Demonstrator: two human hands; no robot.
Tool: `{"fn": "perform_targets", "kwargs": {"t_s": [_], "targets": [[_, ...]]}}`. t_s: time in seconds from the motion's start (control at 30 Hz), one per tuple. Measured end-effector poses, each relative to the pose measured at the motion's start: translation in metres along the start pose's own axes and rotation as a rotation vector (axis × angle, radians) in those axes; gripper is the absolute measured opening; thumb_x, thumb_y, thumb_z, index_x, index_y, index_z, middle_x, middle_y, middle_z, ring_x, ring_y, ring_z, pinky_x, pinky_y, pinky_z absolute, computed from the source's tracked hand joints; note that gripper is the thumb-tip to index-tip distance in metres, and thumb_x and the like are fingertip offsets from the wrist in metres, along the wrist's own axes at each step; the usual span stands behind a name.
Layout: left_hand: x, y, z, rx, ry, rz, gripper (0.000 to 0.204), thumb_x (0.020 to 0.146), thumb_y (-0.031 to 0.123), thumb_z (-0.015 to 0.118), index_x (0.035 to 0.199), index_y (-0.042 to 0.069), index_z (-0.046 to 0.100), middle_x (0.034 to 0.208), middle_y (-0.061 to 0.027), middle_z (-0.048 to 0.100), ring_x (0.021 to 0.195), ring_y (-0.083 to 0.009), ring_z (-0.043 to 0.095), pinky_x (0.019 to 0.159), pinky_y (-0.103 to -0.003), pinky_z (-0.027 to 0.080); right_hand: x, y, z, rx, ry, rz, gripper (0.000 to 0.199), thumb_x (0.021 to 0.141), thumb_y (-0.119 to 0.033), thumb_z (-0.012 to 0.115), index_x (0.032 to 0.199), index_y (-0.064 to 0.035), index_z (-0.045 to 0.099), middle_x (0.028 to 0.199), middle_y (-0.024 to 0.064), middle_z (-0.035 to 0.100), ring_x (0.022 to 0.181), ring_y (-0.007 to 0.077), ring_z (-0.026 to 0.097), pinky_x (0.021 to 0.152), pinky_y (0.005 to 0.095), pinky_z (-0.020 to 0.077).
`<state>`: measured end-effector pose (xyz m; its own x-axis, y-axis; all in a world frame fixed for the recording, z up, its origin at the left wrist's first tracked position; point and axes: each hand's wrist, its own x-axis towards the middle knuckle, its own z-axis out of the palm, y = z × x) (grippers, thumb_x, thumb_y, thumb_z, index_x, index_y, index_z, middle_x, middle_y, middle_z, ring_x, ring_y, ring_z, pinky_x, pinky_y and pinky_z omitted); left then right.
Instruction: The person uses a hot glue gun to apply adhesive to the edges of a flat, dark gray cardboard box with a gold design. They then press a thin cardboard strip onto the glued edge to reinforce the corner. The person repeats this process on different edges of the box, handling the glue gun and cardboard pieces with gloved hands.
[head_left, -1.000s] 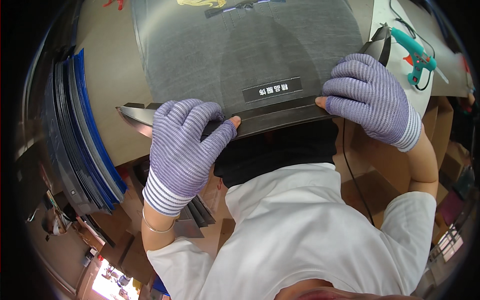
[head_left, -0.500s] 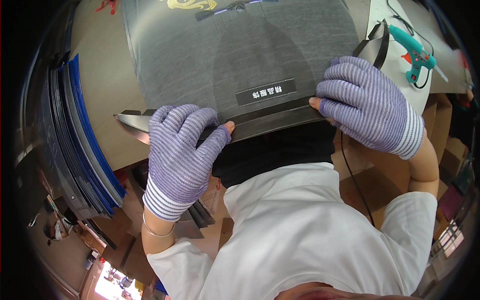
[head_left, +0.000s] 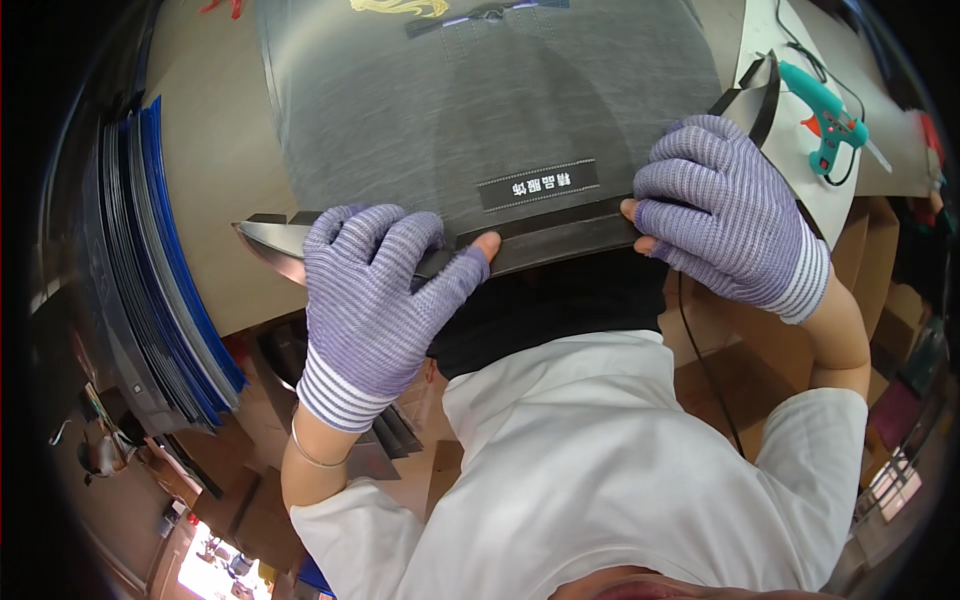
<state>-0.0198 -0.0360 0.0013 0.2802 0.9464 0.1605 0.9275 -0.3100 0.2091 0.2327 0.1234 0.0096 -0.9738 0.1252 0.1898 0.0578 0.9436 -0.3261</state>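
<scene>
A dark grey printed plastic sheet [head_left: 360,110], which looks like a garment bag, lies flat before me with its near edge toward my body. Both hands wear purple-and-white striped knit gloves. My left hand [head_left: 375,290] is closed on the left of that edge, its bare thumb tip pressing the dark folded strip [head_left: 560,240]. The right end of the strip is pinched by my right hand [head_left: 720,215], two bare fingertips showing. Shiny curved band ends stick out beyond my left hand [head_left: 272,243] and behind my right hand. Fingers under the edge are hidden.
A teal glue gun [head_left: 825,110] with a cord rests on a white board [head_left: 850,185] at the right. Blue and black flat sheets [head_left: 170,270] stand stacked at the left of the table [head_left: 205,160]. Cardboard boxes [head_left: 850,270] are below right.
My left thumb has slid a little to the right along the strip. A second fingertip of my right hand now shows under the edge. The view has shifted slightly.
</scene>
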Motion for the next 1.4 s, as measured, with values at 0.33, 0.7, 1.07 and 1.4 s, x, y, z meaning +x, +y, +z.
{"fn": "perform_targets", "kwargs": {"t_s": [0.33, 0.7, 1.07, 1.4], "targets": [[0.0, 0.009, 0.006, 0.03, 0.034, -0.071, 0.029, 0.069, 0.013, 0.076, 0.096, 0.024, 0.074, 0.093, -0.005, 0.061, 0.092, -0.0251, 0.056, 0.091, -0.044, 0.043, 0.013, -0.009, 0.005, -0.025, -0.043, -0.011, 0.033, 0.08, -0.016, 0.065, 0.113, -0.0129, 0.069, 0.095, 0.0017, 0.07, 0.096, 0.0195, 0.066, 0.104, 0.0589, 0.0381], [0.0, 0.01, 0.01, 0.011, 0.047, -0.101, 0.024, 0.072, 0.015, 0.075, 0.095, 0.02, 0.074, 0.09, -0.0062, 0.059, 0.088, -0.0264, 0.056, 0.093, -0.046, 0.042, 0.007, -0.01, -0.008, 0.002, -0.115, 0.093, 0.01, 0.085, -0.017, 0.069, 0.094, -0.0175, 0.073, 0.082, 0.0035, 0.07, 0.083, 0.0188, 0.068, 0.111, 0.0587, 0.0294], [0.0, -0.003, 0.0, -0.109, 0.039, -0.011, 0.03, 0.064, 0.015, 0.078, 0.094, 0.013, 0.074, 0.093, -0.0062, 0.062, 0.091, -0.0271, 0.057, 0.09, -0.046, 0.042, 0.001, -0.006, -0.003, -0.011, -0.034, 0.066, 0.03, 0.079, -0.008, 0.071, 0.108, -0.0155, 0.07, 0.079, 0.0023, 0.068, 0.076, 0.0163, 0.067, 0.107, 0.0618, 0.0323], [0.008, -0.003, -0.007, -0.103, -0.09, -0.038, 0.036, 0.061, 0.016, 0.077, 0.097, 0.011, 0.072, 0.098, -0.0101, 0.062, 0.095, -0.0322, 0.057, 0.091, -0.048, 0.042, 0.054, -0.017, 0.031, 0.088, 0.049, -0.179, 0.018, 0.084, -0.014, 0.068, 0.102, -0.0097, 0.07, 0.09, 0.0044, 0.069, 0.082, 0.0179, 0.067, 0.105, 0.0655, 0.034]]}}
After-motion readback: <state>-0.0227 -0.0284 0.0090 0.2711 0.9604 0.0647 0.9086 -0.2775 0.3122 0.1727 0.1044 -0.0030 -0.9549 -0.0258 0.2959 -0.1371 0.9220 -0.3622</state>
